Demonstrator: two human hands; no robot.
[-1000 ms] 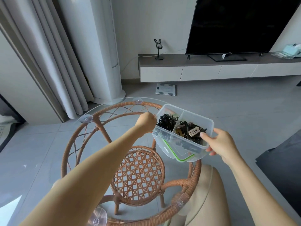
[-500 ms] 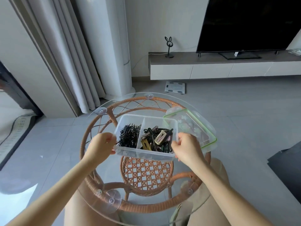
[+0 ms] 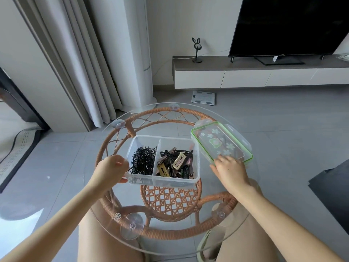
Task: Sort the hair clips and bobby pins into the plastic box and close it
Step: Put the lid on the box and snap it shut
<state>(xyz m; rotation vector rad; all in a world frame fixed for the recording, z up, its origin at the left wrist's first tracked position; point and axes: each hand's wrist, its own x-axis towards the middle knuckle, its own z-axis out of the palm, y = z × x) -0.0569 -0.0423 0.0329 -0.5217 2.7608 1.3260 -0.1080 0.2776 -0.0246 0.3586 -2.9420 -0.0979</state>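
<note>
A clear plastic box [image 3: 162,182] with two compartments stands on the round glass table [image 3: 251,186]. Black bobby pins [image 3: 144,161] fill its left compartment. Brown, beige and black hair clips [image 3: 177,163] lie in its right one. The box is uncovered. Its clear lid [image 3: 221,142], green-rimmed with a flower print, lies on the glass just right of the box. My left hand [image 3: 111,169] grips the box's near left edge. My right hand [image 3: 229,169] has its fingers curled over the lid's near end.
The glass top sits on a rattan frame [image 3: 170,235] with suction cups [image 3: 132,225]. My knees are under the near edge. Beyond are curtains [image 3: 83,69], a white column [image 3: 130,53], a bathroom scale [image 3: 203,97] on the floor, and a TV bench [image 3: 255,72] with a television.
The box was tilted in the air over the table a second ago and now stands flat on the glass. My right hand has left the box's right edge and moved onto the lid.
</note>
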